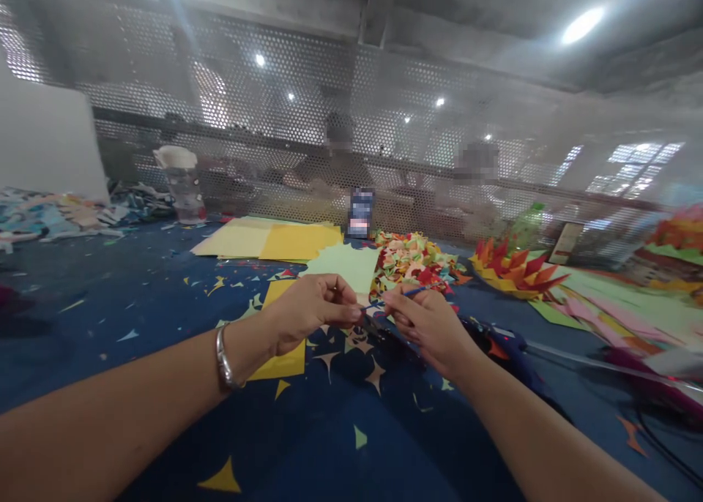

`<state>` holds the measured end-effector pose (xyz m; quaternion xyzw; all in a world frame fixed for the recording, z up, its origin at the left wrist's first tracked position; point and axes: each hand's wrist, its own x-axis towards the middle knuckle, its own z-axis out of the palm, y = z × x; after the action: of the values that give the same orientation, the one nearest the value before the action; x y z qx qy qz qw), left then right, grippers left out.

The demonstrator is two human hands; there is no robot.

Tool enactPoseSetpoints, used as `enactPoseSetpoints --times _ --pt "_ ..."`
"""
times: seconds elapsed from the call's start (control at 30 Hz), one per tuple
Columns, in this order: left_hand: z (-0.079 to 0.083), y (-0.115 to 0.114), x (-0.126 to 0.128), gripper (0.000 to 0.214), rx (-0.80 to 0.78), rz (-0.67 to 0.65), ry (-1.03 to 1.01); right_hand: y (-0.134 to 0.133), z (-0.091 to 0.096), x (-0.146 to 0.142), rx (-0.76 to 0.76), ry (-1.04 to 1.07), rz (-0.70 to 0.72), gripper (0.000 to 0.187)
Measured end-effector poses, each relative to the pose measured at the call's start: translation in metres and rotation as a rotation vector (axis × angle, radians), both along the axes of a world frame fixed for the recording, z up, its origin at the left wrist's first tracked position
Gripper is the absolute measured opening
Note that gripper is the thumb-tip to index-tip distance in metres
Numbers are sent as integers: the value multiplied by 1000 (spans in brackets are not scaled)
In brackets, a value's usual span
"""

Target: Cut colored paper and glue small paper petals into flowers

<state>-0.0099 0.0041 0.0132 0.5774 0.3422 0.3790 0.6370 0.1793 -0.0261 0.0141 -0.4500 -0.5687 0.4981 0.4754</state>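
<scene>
A thin blue strip (375, 306) stretches between my two hands over the dark blue table. Thumb and fingers of my left hand (318, 304) pinch its left end; a silver bangle circles that wrist. My right hand (420, 323) is closed on the strip too, and a blue end pokes out above its fingers. Just under the hands lies a dark, blurred object (376, 328) whose kind I cannot make out. Pointed paper scraps (376, 375) lie on the cloth below, and yellow paper (294, 357) lies beneath my left hand.
A pile of small coloured paper pieces (411, 257) sits beyond my right hand, near a red-orange paper crown (513, 271). Yellow sheets (299, 241), a phone (360, 213) and a tumbler (184, 187) stand or lie farther back. A clear stick (593, 364) extends at right.
</scene>
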Motion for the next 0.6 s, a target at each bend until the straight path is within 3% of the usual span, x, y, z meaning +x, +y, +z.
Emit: enactPoseSetpoints --times 0.4,0.6 --pt "13 -4 -5 23 -114 8 49 -3 3 -4 8 -10 7 30" --pt "11 0 -6 32 -140 -11 48 -1 2 -3 13 -14 10 28"
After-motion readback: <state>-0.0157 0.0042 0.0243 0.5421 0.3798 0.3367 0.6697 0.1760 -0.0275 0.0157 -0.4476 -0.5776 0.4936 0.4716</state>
